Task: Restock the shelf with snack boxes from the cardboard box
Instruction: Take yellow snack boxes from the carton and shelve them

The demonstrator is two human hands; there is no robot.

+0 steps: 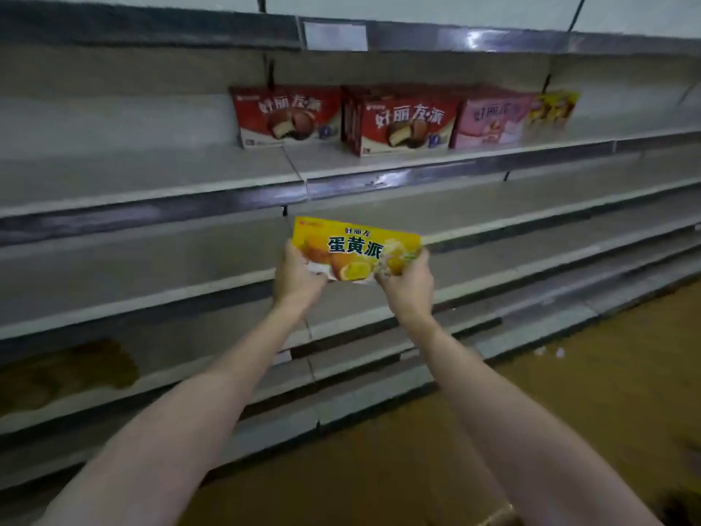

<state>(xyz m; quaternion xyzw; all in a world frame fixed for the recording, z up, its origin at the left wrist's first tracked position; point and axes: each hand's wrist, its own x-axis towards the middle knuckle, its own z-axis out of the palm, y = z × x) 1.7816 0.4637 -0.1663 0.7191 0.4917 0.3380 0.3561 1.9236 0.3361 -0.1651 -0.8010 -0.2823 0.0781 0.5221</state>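
Note:
A yellow snack box (356, 246) is held up in front of the shelves, its printed face toward me. My left hand (297, 277) grips its lower left corner and my right hand (407, 284) grips its lower right corner. On the upper shelf (189, 176) stand a red snack box (286, 115), a row of red boxes (406, 125) to its right, then a pink box (493, 121) and a yellow box (554, 108) further right. The cardboard box is not in sight.
Several grey metal shelf levels (151, 298) run below the held box and show no goods. A brown stain (76, 370) marks a low shelf at the left. The yellowish floor (569, 411) lies at the lower right.

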